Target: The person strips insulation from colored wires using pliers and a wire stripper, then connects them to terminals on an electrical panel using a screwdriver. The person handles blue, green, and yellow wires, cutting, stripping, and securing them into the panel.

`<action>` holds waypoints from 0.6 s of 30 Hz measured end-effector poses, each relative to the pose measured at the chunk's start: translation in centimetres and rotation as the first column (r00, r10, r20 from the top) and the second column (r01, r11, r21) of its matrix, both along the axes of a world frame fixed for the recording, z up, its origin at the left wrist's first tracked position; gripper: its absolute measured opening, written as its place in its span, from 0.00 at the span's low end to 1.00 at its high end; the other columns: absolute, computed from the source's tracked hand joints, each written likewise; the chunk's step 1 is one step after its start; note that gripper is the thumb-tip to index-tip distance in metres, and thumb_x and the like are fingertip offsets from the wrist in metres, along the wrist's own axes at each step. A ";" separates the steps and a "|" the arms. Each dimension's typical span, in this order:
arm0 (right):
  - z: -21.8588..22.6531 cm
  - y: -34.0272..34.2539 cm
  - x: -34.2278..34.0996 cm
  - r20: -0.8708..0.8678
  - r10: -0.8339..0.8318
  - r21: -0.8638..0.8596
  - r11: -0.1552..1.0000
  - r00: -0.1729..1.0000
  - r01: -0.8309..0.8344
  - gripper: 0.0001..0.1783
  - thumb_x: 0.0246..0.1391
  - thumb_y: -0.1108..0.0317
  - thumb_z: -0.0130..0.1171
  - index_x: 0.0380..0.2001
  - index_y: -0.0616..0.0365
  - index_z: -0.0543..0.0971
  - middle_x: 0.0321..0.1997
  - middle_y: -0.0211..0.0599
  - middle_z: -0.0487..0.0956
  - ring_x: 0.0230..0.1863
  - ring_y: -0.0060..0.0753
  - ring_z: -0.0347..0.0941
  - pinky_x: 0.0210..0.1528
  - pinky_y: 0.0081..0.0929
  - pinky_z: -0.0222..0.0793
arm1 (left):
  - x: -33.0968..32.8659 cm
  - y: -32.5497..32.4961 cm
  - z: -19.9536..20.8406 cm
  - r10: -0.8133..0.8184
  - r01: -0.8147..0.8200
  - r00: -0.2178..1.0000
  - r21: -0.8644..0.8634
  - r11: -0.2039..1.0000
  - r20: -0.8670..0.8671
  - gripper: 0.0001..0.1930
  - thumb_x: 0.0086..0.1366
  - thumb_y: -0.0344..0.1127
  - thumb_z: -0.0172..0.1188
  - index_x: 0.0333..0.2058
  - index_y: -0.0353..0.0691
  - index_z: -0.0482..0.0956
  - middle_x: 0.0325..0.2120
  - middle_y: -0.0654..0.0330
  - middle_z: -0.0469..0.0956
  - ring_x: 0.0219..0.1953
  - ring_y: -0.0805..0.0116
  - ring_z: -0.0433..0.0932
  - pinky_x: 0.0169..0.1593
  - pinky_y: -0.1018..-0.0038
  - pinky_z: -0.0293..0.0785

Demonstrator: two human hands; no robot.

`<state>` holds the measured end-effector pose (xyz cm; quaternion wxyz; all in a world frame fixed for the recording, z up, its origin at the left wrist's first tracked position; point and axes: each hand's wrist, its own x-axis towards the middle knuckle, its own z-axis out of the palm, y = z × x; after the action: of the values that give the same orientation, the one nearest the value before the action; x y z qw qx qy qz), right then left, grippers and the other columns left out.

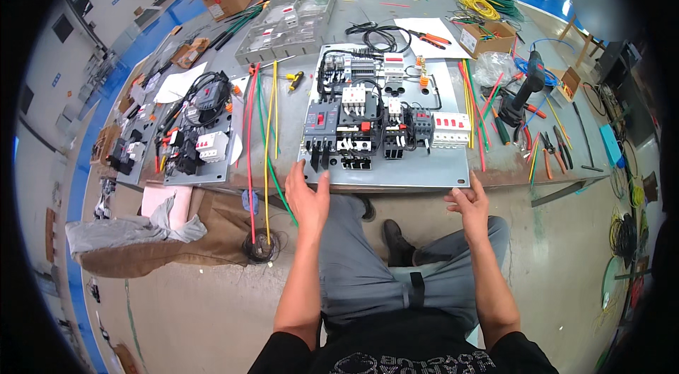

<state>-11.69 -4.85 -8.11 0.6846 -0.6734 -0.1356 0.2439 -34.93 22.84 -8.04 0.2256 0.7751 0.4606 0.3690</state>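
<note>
A grey metal mounting plate (410, 176) lies at the table's near edge, fitted with electrical parts. My left hand (308, 198) is at its near left corner, thumb and fingers apart, by the dark grey circuit breaker (320, 121). At the near right corner is my right hand (470, 205), fingers spread; whether the fingertips touch the plate I cannot tell. Contactors (353, 135) sit mid-plate, beside a white breaker row with red switches (451, 126). Toward the far side are a terminal block (362, 68) and black cables (382, 38).
Left of the plate lie a yellow-black screwdriver (296, 81), coloured wires (250, 154) hanging over the edge, and a second wired plate (212, 172). On the right are a power drill (523, 94), pliers (547, 154) and a cardboard box (488, 40). A grey parts tray (247, 54) stands behind.
</note>
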 end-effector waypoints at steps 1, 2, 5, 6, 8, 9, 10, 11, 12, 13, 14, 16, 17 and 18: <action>-0.1 0.0 0.2 -0.002 0.002 0.028 1.000 1.000 -0.002 0.41 0.65 0.71 0.61 0.76 0.64 0.57 0.42 0.41 0.83 0.40 0.32 0.84 0.38 0.24 0.79 | 0.0 0.2 -0.4 0.012 -0.012 1.000 -0.001 1.000 0.010 0.33 0.64 0.46 0.69 0.62 0.33 0.74 0.65 0.40 0.71 0.68 0.41 0.67 0.71 0.54 0.60; 0.1 0.1 0.0 0.001 -0.010 0.045 0.999 1.000 0.010 0.39 0.64 0.71 0.61 0.75 0.68 0.59 0.42 0.41 0.84 0.41 0.32 0.84 0.40 0.24 0.80 | 0.1 0.2 -0.5 0.023 -0.023 1.000 -0.001 1.000 0.019 0.32 0.64 0.46 0.69 0.61 0.33 0.75 0.64 0.41 0.72 0.67 0.42 0.67 0.71 0.54 0.60; -0.1 -0.2 0.2 -0.026 0.013 0.102 0.995 1.000 -0.011 0.39 0.64 0.72 0.61 0.74 0.69 0.59 0.42 0.42 0.84 0.42 0.33 0.85 0.41 0.23 0.80 | 0.1 0.3 -0.2 0.054 -0.048 0.995 -0.080 0.996 0.081 0.31 0.64 0.47 0.70 0.59 0.33 0.77 0.63 0.42 0.74 0.67 0.44 0.69 0.70 0.56 0.63; 0.0 -0.4 0.2 -0.037 0.009 0.117 0.993 0.999 -0.004 0.39 0.64 0.73 0.61 0.74 0.70 0.59 0.43 0.43 0.84 0.42 0.34 0.85 0.42 0.24 0.81 | 0.2 0.3 0.4 0.052 -0.038 0.994 -0.135 0.990 0.100 0.31 0.64 0.47 0.70 0.59 0.33 0.77 0.62 0.42 0.74 0.66 0.45 0.69 0.70 0.57 0.63; 0.4 -0.7 0.0 -0.064 0.000 0.146 0.989 0.998 0.010 0.39 0.63 0.74 0.60 0.74 0.70 0.60 0.43 0.44 0.84 0.43 0.35 0.85 0.43 0.25 0.82 | 0.0 0.3 0.6 0.047 -0.031 0.995 -0.166 0.986 0.092 0.32 0.64 0.48 0.70 0.60 0.33 0.77 0.61 0.42 0.75 0.66 0.47 0.70 0.69 0.58 0.64; 0.5 -0.7 -0.1 -0.084 -0.003 0.161 0.987 0.996 0.016 0.38 0.63 0.75 0.59 0.74 0.71 0.59 0.43 0.45 0.84 0.43 0.35 0.85 0.44 0.25 0.82 | -0.3 0.4 0.5 0.053 -0.031 0.991 -0.183 0.983 0.122 0.32 0.65 0.48 0.69 0.61 0.33 0.76 0.61 0.41 0.75 0.66 0.46 0.70 0.69 0.58 0.65; 0.7 -0.5 -0.1 -0.104 -0.004 0.176 0.984 0.995 0.023 0.38 0.63 0.76 0.58 0.74 0.72 0.58 0.43 0.45 0.84 0.43 0.36 0.85 0.46 0.26 0.83 | -0.7 0.6 0.4 0.061 -0.030 0.987 -0.199 0.980 0.151 0.32 0.65 0.48 0.69 0.61 0.33 0.76 0.61 0.41 0.75 0.66 0.46 0.70 0.69 0.58 0.65; 0.5 -1.0 -0.1 -0.125 -0.012 0.174 0.984 0.992 0.034 0.38 0.63 0.77 0.57 0.74 0.72 0.58 0.43 0.46 0.84 0.43 0.36 0.85 0.47 0.27 0.83 | -0.9 0.0 0.3 0.068 -0.025 0.982 -0.232 0.972 0.177 0.32 0.65 0.47 0.69 0.62 0.33 0.75 0.60 0.41 0.76 0.65 0.46 0.70 0.68 0.58 0.65; 0.4 -1.5 0.0 -0.130 -0.019 0.175 0.984 0.991 0.041 0.38 0.63 0.77 0.56 0.74 0.73 0.58 0.43 0.47 0.84 0.43 0.37 0.85 0.47 0.27 0.83 | -1.1 -0.6 0.2 0.058 -0.011 0.980 -0.237 0.971 0.190 0.32 0.65 0.47 0.69 0.62 0.33 0.75 0.60 0.41 0.76 0.65 0.46 0.71 0.68 0.58 0.66; 0.4 -1.9 0.0 -0.135 -0.025 0.178 0.983 0.991 0.048 0.38 0.63 0.78 0.55 0.74 0.73 0.57 0.43 0.47 0.84 0.43 0.38 0.85 0.48 0.28 0.84 | -1.2 -1.0 0.3 0.049 0.001 0.978 -0.242 0.970 0.203 0.32 0.66 0.47 0.68 0.63 0.33 0.74 0.61 0.40 0.76 0.65 0.46 0.71 0.68 0.58 0.66; 0.3 -2.2 0.1 -0.137 -0.027 0.183 0.982 0.990 0.053 0.37 0.63 0.78 0.54 0.74 0.73 0.57 0.43 0.48 0.84 0.44 0.39 0.85 0.48 0.28 0.84 | -1.3 -1.5 0.7 0.042 0.012 0.975 -0.243 0.970 0.218 0.33 0.66 0.46 0.68 0.63 0.32 0.74 0.61 0.40 0.75 0.65 0.46 0.72 0.68 0.58 0.66; 0.3 -3.3 0.4 -0.136 -0.022 0.166 0.985 0.990 0.045 0.37 0.62 0.77 0.55 0.73 0.73 0.59 0.44 0.48 0.84 0.44 0.39 0.85 0.48 0.29 0.84 | -1.8 -2.4 1.1 0.019 0.054 0.967 -0.278 0.959 0.253 0.33 0.66 0.46 0.68 0.64 0.32 0.73 0.62 0.39 0.74 0.65 0.46 0.72 0.69 0.58 0.66; 0.3 -4.0 0.6 -0.132 -0.023 0.155 0.987 0.991 0.043 0.37 0.62 0.77 0.55 0.73 0.73 0.59 0.44 0.48 0.84 0.44 0.39 0.85 0.48 0.29 0.84 | -2.0 -3.0 1.1 0.007 0.079 0.961 -0.298 0.951 0.275 0.33 0.67 0.46 0.67 0.64 0.32 0.72 0.62 0.39 0.74 0.65 0.46 0.72 0.69 0.58 0.66; 0.2 -4.4 0.7 -0.132 -0.041 0.148 0.987 0.990 0.061 0.35 0.63 0.76 0.55 0.72 0.72 0.62 0.43 0.47 0.85 0.43 0.38 0.85 0.46 0.29 0.84 | -2.3 -3.8 1.1 -0.014 0.100 0.960 -0.298 0.949 0.280 0.32 0.67 0.42 0.67 0.65 0.31 0.71 0.64 0.39 0.72 0.67 0.48 0.72 0.70 0.59 0.65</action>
<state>-11.02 -9.29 -7.87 0.7470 -0.6057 -0.0922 0.2580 -37.24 19.07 -6.97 0.4161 0.6848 0.4541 0.3894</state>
